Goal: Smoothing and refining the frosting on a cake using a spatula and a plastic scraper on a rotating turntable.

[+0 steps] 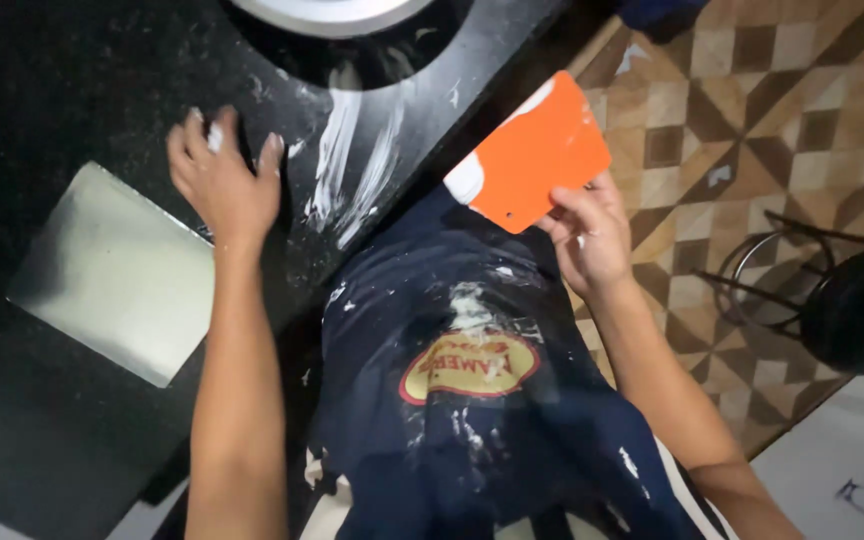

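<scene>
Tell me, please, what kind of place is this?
Probably a kitchen or bakery work area: a black stone counter smeared with white flour, a flat orange plastic dough scraper in the right hand, and a flour-dusted dark blue apron.

steel sheet beside bare floury counter

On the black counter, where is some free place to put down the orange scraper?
Bare counter lies beyond the metal sheet, left of the left hand, and also below the sheet. It is crowded between that hand and the white bowl, where flour smears lie. The right hand holds the scraper.
</scene>
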